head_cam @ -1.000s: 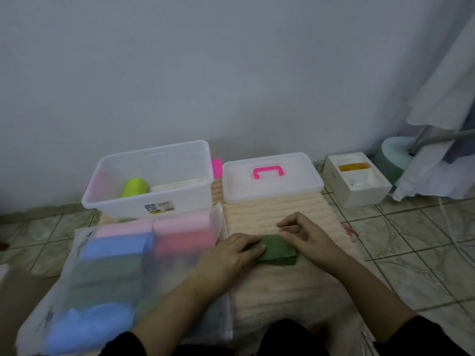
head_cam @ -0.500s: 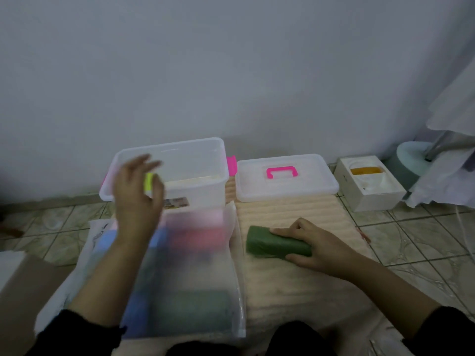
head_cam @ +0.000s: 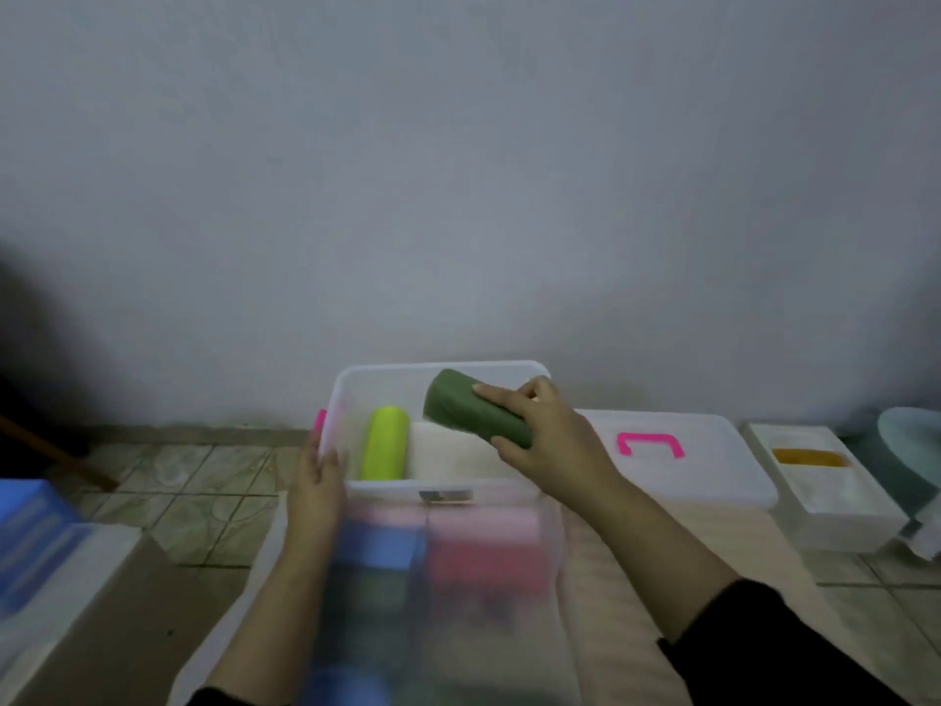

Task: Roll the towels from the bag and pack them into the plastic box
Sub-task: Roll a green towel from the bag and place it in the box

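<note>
- Head view: right hand [head_cam: 547, 440] holds the rolled dark green towel [head_cam: 471, 416], fingers and thumb curled round it, above the open plastic box [head_cam: 356, 382].
- Left hand [head_cam: 316, 481] rests against the box's left wall, fingers straight.
- A lime green roll [head_cam: 385, 443] and a white roll [head_cam: 450, 458] lie side by side in the box.
- The bag [head_cam: 438, 568] of folded towels lies just in front, blurry.
- The box lid [head_cam: 713, 466] with a pink handle [head_cam: 649, 444] sits to the right.

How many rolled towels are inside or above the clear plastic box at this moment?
3. A lime roll lies at the left in the plastic box, a white roll beside it, and the right hand holds a dark green roll above. Others may be hidden.
</note>
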